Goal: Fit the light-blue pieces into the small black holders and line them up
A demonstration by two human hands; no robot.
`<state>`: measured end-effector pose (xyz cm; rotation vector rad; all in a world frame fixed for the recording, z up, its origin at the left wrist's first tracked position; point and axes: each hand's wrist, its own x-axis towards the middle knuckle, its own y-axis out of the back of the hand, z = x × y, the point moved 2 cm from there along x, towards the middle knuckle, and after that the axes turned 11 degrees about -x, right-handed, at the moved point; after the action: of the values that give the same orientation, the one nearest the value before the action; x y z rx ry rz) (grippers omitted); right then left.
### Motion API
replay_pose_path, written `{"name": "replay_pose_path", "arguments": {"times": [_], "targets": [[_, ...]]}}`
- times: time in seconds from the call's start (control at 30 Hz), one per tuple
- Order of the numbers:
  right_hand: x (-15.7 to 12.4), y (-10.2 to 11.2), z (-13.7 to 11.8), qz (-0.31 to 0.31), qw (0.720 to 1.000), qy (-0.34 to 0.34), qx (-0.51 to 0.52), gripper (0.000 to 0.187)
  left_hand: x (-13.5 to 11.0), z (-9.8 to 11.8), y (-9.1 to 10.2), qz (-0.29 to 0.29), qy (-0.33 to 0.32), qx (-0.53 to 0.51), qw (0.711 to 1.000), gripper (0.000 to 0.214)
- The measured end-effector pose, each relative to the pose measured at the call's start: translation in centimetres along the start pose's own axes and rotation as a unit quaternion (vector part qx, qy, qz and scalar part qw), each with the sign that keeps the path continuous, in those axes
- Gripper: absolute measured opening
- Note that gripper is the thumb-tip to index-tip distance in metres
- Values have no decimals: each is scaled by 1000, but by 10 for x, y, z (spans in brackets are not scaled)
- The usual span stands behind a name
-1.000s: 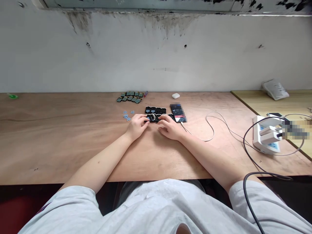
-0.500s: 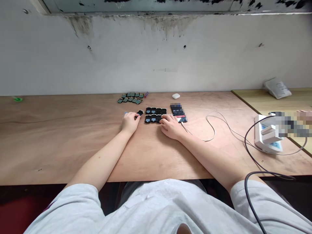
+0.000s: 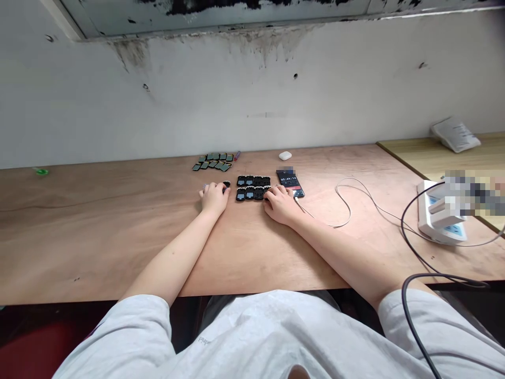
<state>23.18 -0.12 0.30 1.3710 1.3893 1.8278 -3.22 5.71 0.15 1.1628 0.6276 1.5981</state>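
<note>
My left hand [image 3: 214, 198] is closed around a small black plastic case [image 3: 226, 184], of which only the top end shows past the fingers. Just to its right lie two rows of similar cases, an upper row [image 3: 253, 181] and a lower row [image 3: 250, 193]. The left-hand cases in both rows carry grey-blue inserts; those further right look black inside. My right hand [image 3: 281, 204] rests palm down with its fingers apart and bent, fingertips at the right end of the lower row and covering part of it. Behind it is a phone [image 3: 291, 181] with a timer on screen.
Several small boards with grey-green faces [image 3: 213, 160] lie at the back, with a purple-handled screwdriver [image 3: 237, 156] beside them. A white earbud case [image 3: 285, 156] sits near the wall. A power strip [image 3: 442, 223] and cables [image 3: 408, 231] occupy the right side.
The view has tilted slightly. My right hand has shifted a little to the right, showing more of the lower row. Less of the case in my left hand is visible.
</note>
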Motion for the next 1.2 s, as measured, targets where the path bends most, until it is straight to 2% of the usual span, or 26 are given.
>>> {"name": "replay_pose_path", "arguments": {"times": [0.17,0.33,0.53,0.73,1.1,1.2], "targets": [[0,3,-1,-3,1000,-2,3,14,7,10,-5,-13,-40,6,999,34],[1,1,0,-1,1000,-9,6,16,11,13,-11,-36,-47,-8,998,37],[2,-4,10,43,994,-95,-16,26,10,11,-12,-73,-83,-43,993,41],[3,-5,19,47,987,-152,5,39,9,14,-9,-103,-101,-68,987,44],[1,-6,12,-9,987,-139,-78,27,8,11,-9,-148,-144,-112,972,48],[0,-2,10,-16,985,-130,-112,26,6,8,-5,-109,-124,-106,980,47]]}}
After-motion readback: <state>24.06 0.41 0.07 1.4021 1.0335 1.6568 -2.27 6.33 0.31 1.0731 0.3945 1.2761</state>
